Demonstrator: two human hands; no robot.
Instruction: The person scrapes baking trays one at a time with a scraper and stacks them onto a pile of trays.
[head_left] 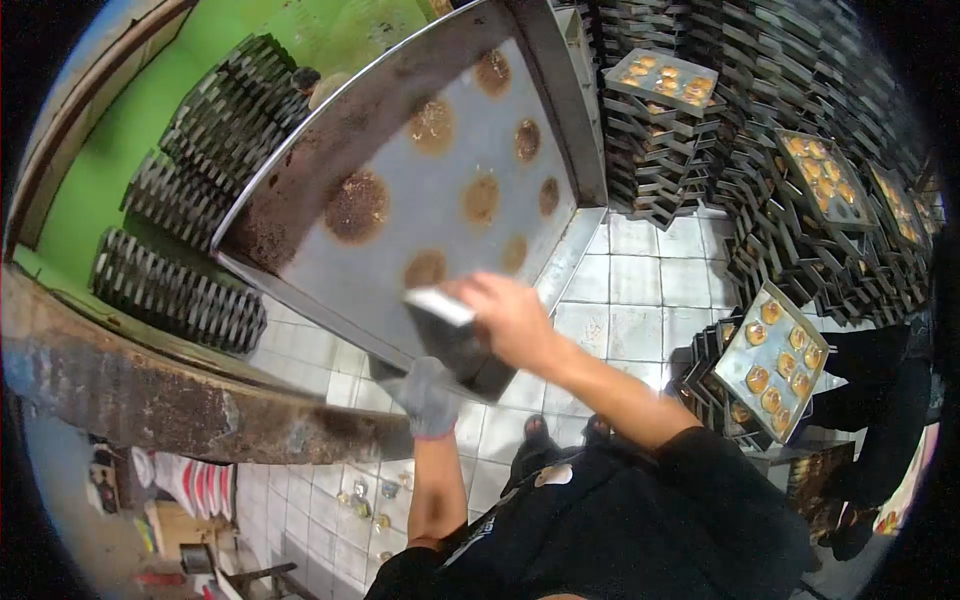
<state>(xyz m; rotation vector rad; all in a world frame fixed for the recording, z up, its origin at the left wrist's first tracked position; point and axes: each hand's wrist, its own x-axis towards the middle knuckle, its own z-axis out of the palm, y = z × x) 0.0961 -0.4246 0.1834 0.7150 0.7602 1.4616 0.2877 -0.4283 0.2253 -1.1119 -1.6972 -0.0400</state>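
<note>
A large metal baking tray (pixel 395 170) is tilted up in front of me, its grey inside marked with several round brown baked-on spots. My left hand (pixel 430 395), in a grey glove, grips the tray's near lower rim. Bare and blurred by motion, my right hand (pixel 508 318) is closed around a flat dark block with a pale edge (pixel 440 308). That block is over the lower part of the tray; whether it touches the surface, I cannot tell.
Tall stacks of dark trays (pixel 660 165) stand at the right, some topped with trays of golden baked pieces (pixel 770 365). More stacked trays (pixel 175 290) line the green wall. A worn ledge (pixel 200 400) runs along the left. Another person's dark-clothed leg (pixel 885 420) is at far right.
</note>
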